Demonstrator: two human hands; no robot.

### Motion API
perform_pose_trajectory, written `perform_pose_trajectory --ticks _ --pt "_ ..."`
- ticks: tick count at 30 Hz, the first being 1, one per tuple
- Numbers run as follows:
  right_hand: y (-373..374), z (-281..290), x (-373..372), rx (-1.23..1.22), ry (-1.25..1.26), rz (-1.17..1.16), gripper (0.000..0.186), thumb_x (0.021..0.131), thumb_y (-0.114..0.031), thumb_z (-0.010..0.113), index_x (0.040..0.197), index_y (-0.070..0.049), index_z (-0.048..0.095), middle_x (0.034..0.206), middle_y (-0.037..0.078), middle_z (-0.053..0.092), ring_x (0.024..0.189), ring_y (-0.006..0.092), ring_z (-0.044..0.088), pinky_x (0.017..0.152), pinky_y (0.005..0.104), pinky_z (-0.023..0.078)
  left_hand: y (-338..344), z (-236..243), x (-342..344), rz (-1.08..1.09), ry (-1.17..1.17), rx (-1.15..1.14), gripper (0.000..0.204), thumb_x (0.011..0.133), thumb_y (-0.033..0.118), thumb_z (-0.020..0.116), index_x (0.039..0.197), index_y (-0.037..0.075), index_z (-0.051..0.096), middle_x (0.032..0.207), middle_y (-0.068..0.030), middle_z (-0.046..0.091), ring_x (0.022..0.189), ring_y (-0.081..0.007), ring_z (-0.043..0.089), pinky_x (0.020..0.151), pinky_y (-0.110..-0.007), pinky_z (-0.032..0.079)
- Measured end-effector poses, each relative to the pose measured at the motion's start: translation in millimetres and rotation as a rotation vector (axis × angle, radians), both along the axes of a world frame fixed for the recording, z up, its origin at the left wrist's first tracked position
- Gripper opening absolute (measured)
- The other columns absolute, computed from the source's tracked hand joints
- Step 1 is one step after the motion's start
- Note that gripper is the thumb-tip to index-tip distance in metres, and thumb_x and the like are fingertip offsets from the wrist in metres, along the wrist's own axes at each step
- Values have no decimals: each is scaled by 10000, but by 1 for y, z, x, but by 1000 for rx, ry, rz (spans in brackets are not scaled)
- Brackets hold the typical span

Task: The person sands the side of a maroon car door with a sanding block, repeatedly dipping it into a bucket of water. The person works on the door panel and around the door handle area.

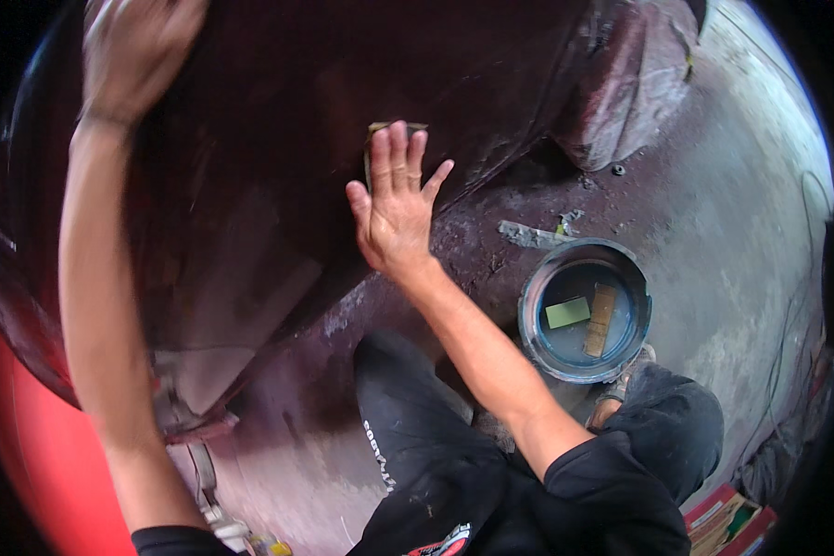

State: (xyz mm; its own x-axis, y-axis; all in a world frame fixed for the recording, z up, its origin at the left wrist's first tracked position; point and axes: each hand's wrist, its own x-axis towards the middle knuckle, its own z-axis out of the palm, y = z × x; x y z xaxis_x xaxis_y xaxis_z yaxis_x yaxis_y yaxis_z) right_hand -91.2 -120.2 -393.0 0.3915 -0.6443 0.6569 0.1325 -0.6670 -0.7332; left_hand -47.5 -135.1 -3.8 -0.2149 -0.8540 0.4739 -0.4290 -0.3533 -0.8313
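A dark maroon car body panel [278,102] with a wet-looking sheen fills the upper left. My right hand [397,208] lies flat over a thin, yellowish-edged pad [372,127] on that panel, fingers stretched and spread. Most of the pad is hidden beneath the palm and fingers, so its exact kind cannot be made out. Farther up on the left, my left hand [137,60] reaches over the panel. It is blurred, and the upper edge of the picture cuts off its fingers.
On the floor right of my knees stands a round dark tub [525,320] of water, holding a green rectangular piece [567,312] and a brown strip [600,320]. Crumpled sheeting [635,88] covers something beyond. A scrap [533,234] lies by the tub. A red surface [51,463] is at lower left.
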Motion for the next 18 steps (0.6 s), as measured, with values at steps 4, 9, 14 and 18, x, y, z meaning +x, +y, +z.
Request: perform_pose_trajectory --ticks 4,9,14,18 --pt "-124 23 3 58 6 -263 762 1200 -355 488 1841 -66 195 1924 184 142 1771 441 117 1299 842 64 84 6 45 -61 -9 247 538 1221 347 488 1756 299 473 1856 35 402 1745 -193 287 1442 -509 129" --pt "-113 45 10 137 -26 -275 794 1190 -384 497 1820 1 207 1910 221 172 1757 488 133 1321 813 103 102 -3 39 -32 -26 180 548 1219 377 472 1759 289 466 1857 25 401 1746 -189 285 1449 -495 84" --pt "-7 4 -4 184 -6 -54 774 1188 -363 522 1850 -115 208 1938 124 121 1786 387 64 1312 826 -17 92 -8 28 -29 -14 172 550 1217 352 460 1759 258 469 1854 18 411 1744 -195 293 1446 -505 85" --pt "-113 33 3 286 -28 -218 750 1200 -349 503 1852 -134 201 1934 115 147 1778 396 123 1289 862 118 97 -9 34 -26 -15 175 556 1216 357 461 1762 249 472 1853 11 417 1746 -206 295 1436 -520 95"
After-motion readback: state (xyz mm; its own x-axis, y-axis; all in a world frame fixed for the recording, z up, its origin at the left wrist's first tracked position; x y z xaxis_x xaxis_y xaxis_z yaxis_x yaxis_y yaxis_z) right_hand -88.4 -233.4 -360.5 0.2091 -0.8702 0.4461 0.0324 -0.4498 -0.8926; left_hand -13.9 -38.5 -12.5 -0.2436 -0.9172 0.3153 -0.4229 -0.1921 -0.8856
